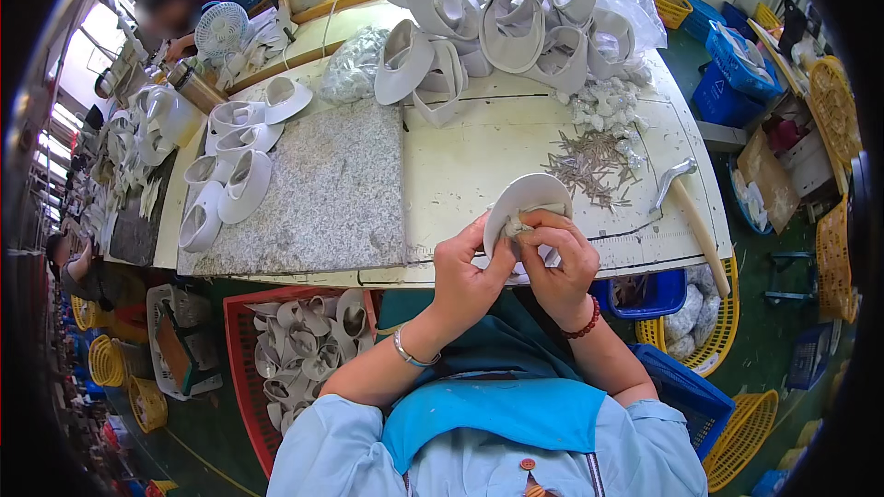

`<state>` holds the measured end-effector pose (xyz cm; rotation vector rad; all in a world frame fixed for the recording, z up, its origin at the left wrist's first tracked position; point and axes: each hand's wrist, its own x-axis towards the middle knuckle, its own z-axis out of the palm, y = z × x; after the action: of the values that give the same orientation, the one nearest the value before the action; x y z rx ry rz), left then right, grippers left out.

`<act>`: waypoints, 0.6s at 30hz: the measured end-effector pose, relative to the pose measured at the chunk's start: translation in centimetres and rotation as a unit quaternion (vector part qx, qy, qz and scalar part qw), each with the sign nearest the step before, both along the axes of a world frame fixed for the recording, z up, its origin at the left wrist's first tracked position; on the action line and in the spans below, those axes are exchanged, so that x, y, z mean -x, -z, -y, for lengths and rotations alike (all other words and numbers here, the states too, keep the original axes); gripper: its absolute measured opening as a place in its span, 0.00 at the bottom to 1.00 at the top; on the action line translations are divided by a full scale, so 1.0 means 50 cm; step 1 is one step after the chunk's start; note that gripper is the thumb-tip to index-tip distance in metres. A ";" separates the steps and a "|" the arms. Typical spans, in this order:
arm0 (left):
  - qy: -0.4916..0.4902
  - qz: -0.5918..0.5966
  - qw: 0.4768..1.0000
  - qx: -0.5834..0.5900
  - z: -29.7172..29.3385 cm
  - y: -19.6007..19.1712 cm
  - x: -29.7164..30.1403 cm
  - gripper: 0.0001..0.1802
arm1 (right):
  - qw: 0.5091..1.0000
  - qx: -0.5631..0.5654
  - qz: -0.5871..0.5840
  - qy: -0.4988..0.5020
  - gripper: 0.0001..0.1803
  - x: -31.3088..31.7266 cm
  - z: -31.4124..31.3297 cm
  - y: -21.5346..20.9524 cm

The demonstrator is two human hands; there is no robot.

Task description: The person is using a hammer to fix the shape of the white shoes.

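Over the table's front edge I hold a white shoe upper [527, 195] with its rounded end pointing away from me. My left hand [465, 262] grips its left side, with the thumb pressed near the middle. The fingers of my right hand [564, 258] are closed on a small whitish knotted piece [517, 224] at the upper's middle; whether it is fixed there is hidden by the fingers. Just beyond my right hand lie a heap of thin metal pins [594, 168] and a pile of small white pieces [608, 106]. To their right rests a hammer [695, 221], its wooden handle over the table edge.
A grey stone slab [318, 189] covers the table's left part, with several white uppers [244, 186] along it. More uppers [517, 18] are heaped at the back. Below stand a red crate [241, 364] of uppers, a blue bin [665, 299] and yellow baskets [744, 437]. Another person [175, 14] sits at far left.
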<state>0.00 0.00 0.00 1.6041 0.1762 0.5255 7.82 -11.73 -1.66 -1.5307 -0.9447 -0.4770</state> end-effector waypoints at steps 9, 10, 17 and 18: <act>0.000 0.026 1.000 0.005 0.003 0.005 -0.003 0.17 | 1.000 0.006 -0.008 0.013 0.13 0.002 0.000 -0.003; -0.002 0.021 1.000 0.016 0.004 0.006 -0.003 0.17 | 1.000 0.004 -0.004 0.016 0.13 0.003 -0.002 -0.002; 0.000 0.005 1.000 0.004 0.008 0.008 0.001 0.18 | 0.999 -0.017 -0.044 0.022 0.13 0.010 -0.006 0.014; -0.002 0.005 1.000 0.004 0.009 0.007 0.001 0.18 | 0.999 -0.017 -0.043 0.020 0.13 0.010 -0.007 0.015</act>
<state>-0.04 -0.43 -0.35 1.5931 0.1736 0.5346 7.33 -11.36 -2.41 -1.5306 -0.8357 -0.4497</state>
